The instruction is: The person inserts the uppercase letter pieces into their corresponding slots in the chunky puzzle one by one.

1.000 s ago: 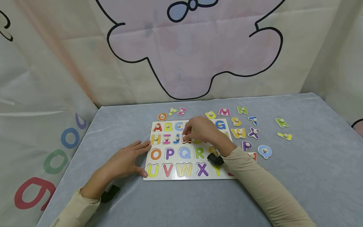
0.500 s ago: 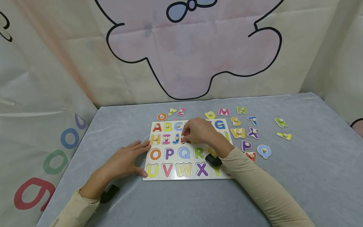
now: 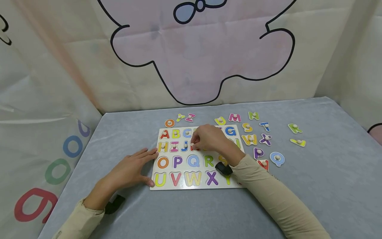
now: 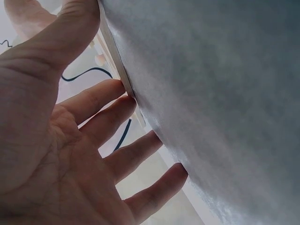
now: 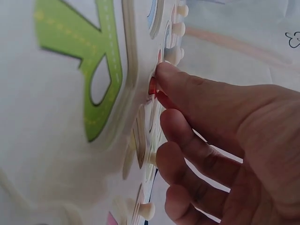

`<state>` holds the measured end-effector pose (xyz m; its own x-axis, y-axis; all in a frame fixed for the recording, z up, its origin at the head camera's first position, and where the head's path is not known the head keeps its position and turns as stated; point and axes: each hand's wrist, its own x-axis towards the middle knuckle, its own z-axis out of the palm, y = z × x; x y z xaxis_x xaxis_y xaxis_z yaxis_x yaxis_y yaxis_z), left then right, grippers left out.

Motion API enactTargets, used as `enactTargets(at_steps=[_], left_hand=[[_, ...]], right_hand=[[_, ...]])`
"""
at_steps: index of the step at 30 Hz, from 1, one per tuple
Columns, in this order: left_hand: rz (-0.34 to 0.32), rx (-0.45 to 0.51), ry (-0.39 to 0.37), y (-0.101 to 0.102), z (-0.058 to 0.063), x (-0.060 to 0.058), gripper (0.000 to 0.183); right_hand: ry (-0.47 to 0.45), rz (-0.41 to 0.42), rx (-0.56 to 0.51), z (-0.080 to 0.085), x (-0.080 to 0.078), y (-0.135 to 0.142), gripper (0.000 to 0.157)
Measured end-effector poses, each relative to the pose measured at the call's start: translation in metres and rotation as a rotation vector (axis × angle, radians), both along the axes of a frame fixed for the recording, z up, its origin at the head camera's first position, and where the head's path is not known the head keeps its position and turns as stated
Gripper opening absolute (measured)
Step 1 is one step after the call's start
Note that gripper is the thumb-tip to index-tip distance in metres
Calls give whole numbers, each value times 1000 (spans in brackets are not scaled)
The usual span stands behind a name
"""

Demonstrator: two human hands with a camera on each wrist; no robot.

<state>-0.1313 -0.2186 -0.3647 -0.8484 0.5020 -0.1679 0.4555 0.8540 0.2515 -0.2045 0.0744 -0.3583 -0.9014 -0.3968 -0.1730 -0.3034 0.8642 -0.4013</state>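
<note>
The right hand pinches a red letter piece, directly under its fingertips in the board's second row from the far edge; the piece's long axis is mostly hidden. Farther from it, the left hand, fingers spread, touches the board's left edge.

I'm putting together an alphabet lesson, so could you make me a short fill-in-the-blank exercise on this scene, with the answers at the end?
1. In the head view, the left hand rests at the puzzle board's ____ edge.
2. The right hand pinches the red K piece just right of the blue piece shaped like ____.
3. Directly right of the loose Y piece lies a pink piece shaped like ____.
4. The loose Q piece is coloured ____.

Missing words: left; J; Z; blue.
</note>
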Motion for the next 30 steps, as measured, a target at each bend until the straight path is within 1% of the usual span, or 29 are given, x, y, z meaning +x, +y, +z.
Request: enactTargets(at_steps=[8, 11, 13, 16, 17, 19, 21, 23, 26, 30], left_hand=[[-4, 11, 7, -2, 0, 0, 103], [-5, 17, 2, -1, -2, 0, 104], [-1, 12, -4, -1, -2, 0, 104], [10, 6, -12, -2, -2, 1, 104], [14, 7, -15, -2, -2, 1, 104], [21, 11, -19, -3, -2, 2, 104], [24, 17, -22, -4, -2, 3, 104], [21, 25, -19, -4, -3, 3, 104], [14, 33, -10, -4, -4, 3, 104], [11, 39, -4, -4, -4, 3, 103]], right_hand=[[3, -6, 30, 2, 1, -1, 12], [-17, 9, 42, 11, 2, 5, 20], [-12, 23, 16, 21, 2, 14, 25], [15, 24, -70, 40, 2, 37, 30], [38, 30, -102, 47, 3, 46, 30], [56, 27, -161, 60, 6, 63, 30], [80, 38, -197, 71, 9, 80, 28], [110, 48, -208, 80, 13, 98, 26], [150, 47, -197, 85, 17, 129, 24], [145, -14, -125, 77, 19, 179, 25]])
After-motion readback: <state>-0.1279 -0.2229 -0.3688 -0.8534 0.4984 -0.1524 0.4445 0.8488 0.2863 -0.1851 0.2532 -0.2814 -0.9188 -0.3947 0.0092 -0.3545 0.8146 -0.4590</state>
